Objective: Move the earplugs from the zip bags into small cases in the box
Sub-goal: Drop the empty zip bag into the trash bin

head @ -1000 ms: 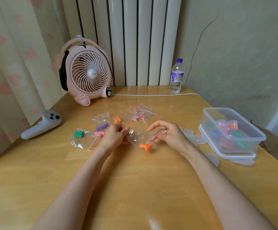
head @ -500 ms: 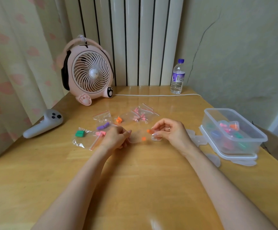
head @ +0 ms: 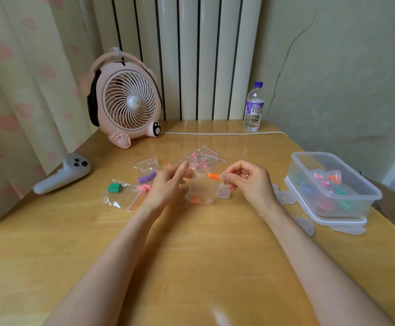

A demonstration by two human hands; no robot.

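Two bare forearms reach over the wooden table (head: pixel 203 267) and meet near its middle. The left hand (head: pixel 168 184) holds a clear zip bag (head: pixel 200 187) by its upper edge, fingers closed together on the plastic, so that the bag hangs down to the table. A second orange earplug (head: pixel 195 199) lies in the bottom of the bag. The right hand (head: pixel 253 182) pinches an orange earplug (head: pixel 213 176) between thumb and forefinger. The plug's long axis is roughly level, and its free end points left toward the bag.

A small case (head: pixel 224 194) lies just below and behind those fingertips (whether it is open cannot be told). More empty cases (head: pixel 283 196) lie between the right wrist and the box (head: pixel 309 153). The box stands at the table's right edge and already holds filled cases.

The right hand is the nearer to the cases and the box. The likely next move is a short drop of the plug into a case, and the table below is bare.

Unemptied bags (head: pixel 121 194) lie left of the hands. Beyond them stand a controller (head: pixel 62 175), a fan (head: pixel 130 104) and a bottle (head: pixel 253 109).
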